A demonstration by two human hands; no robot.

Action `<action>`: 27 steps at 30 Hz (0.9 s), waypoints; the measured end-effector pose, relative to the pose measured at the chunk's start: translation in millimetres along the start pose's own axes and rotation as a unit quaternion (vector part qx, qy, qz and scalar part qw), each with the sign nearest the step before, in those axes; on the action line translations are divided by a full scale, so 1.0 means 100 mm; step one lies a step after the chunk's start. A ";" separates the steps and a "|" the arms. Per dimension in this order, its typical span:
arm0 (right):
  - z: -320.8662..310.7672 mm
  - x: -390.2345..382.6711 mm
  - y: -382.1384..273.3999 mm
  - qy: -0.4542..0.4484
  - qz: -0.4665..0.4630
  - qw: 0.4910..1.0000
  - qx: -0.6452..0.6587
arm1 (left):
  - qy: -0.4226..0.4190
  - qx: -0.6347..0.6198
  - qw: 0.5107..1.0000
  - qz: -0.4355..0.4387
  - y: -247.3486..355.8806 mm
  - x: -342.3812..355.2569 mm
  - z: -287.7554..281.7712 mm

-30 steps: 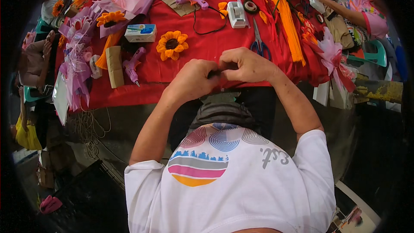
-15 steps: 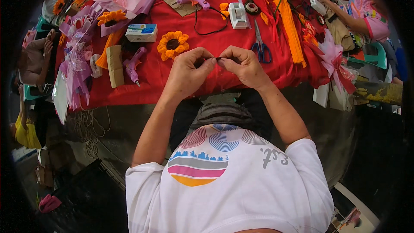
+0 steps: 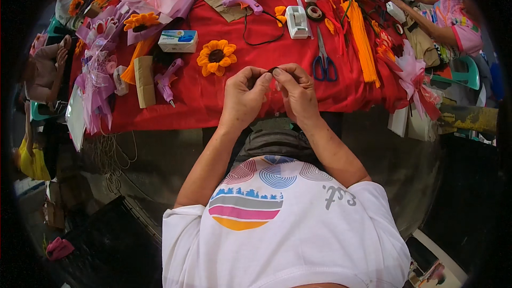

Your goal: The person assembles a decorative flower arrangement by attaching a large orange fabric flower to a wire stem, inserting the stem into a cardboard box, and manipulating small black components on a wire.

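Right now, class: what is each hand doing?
Left hand: pinched shut on small dark piece.
Right hand: pinched shut on the same piece.

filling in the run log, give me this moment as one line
left hand: pinching small dark piece | right hand: pinching same piece | near: orange felt sunflower, blue-handled scissors | surface: red tablecloth

A small dark piece [image 3: 273, 70] sits pinched between both hands' fingers [image 3: 264, 79].

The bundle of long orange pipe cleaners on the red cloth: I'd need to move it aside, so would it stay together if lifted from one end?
The bundle of long orange pipe cleaners would probably droop, since the strands look thin. It seems light. No tie is visible, so strands may splay or slip out onto the red cloth.
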State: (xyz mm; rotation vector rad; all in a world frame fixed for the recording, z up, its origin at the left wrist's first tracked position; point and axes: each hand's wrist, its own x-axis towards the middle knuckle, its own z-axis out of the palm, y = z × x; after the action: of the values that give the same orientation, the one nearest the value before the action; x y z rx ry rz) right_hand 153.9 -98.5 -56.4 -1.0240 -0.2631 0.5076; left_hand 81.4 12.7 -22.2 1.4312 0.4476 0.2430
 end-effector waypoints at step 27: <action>-0.16 0.38 -0.69 -0.379 -0.005 0.791 -0.481 | -0.205 0.306 0.929 0.027 0.18 0.13 -0.26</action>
State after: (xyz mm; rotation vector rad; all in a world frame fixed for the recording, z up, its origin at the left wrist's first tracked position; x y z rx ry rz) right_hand 212.5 -119.8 -6.0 -1.7643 -1.3574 0.7874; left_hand 83.6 44.1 -8.3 2.0497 0.1345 -0.1748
